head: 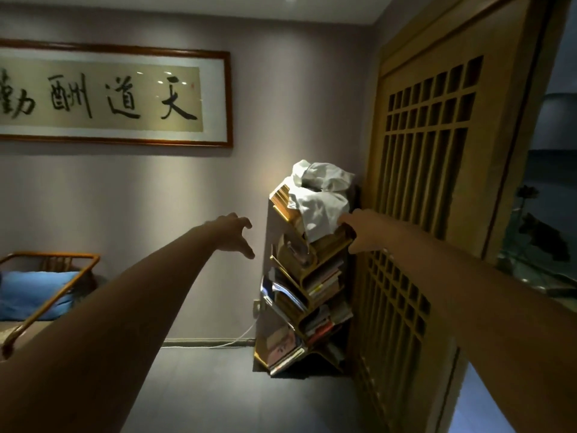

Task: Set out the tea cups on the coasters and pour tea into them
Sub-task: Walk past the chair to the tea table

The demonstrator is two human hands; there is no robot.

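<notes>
No tea cups, coasters or teapot are in view. Both my arms are stretched out forward at chest height. My left hand hangs in the air in front of the grey wall, fingers spread and curled, holding nothing. My right hand is level with the top of a tree-shaped wooden bookshelf. Its fingers are apart beside the shelf's top arm and the crumpled white cloth piled there. I cannot tell whether the fingertips touch the shelf.
A tall wooden lattice screen stands to the right of the bookshelf. A framed calligraphy scroll hangs on the wall. A wooden chair with a blue cushion is at the lower left. A white cable runs along the floor.
</notes>
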